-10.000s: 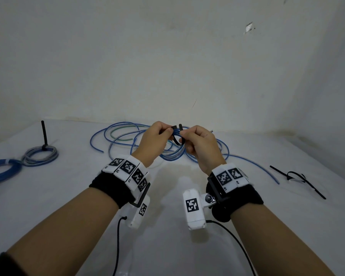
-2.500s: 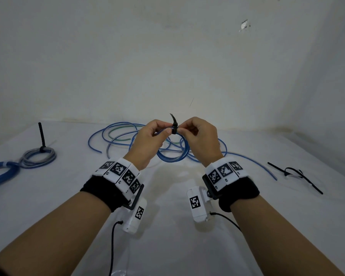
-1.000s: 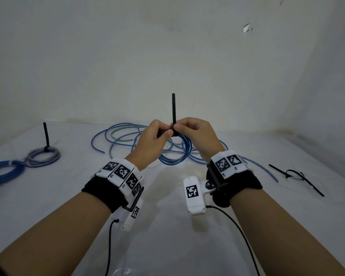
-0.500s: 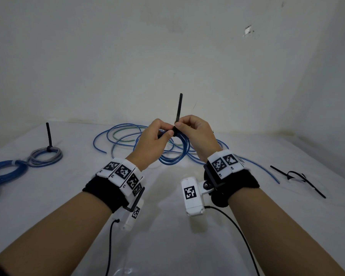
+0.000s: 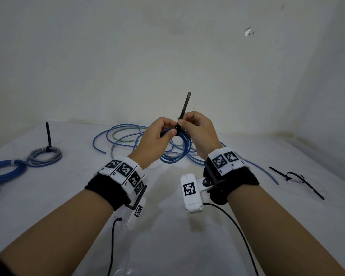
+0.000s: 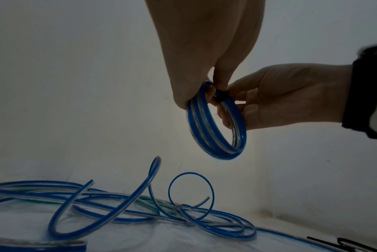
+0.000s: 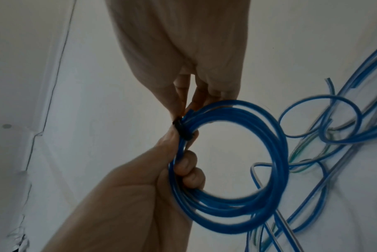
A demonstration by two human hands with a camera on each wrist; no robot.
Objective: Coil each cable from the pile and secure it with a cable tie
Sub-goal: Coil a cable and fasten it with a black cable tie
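White walls close in behind a pale counter (image 5: 167, 246), and above it hangs the blue coil (image 5: 184, 148), lifted clear of the surface. A black cable tie (image 5: 184, 108) wraps the coil at its top, its tail standing upright above the knuckles. On one side of that tie the left hand (image 5: 155, 140) grips the coil's strands with curled fingers; on the other the right hand (image 5: 199, 132) pinches the tie at the wrap, the two hands close together. Beyond the coil lies the loose cable pile (image 5: 124, 136); left of it a grey coil (image 5: 45, 156), already tied; right of it spare ties (image 5: 295, 178).
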